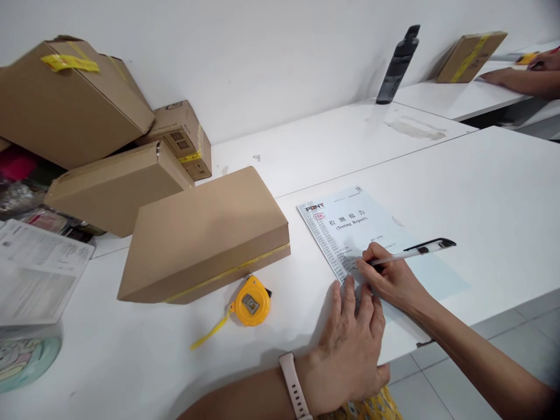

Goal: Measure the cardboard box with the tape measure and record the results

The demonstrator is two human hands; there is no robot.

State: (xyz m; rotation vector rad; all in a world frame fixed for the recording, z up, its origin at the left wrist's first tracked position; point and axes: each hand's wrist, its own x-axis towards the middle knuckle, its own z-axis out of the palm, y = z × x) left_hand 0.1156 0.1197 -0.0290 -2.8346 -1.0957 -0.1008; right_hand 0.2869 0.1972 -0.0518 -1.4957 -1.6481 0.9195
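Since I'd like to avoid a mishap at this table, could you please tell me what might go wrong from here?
The report could slip or crease under the pen in the right hand, as the left hand meets it only near one edge. A sweep of the left hand might nudge the tape measure lying nearby. The large carton seems to rest on a flatter box, so a knock could perhaps shift it.
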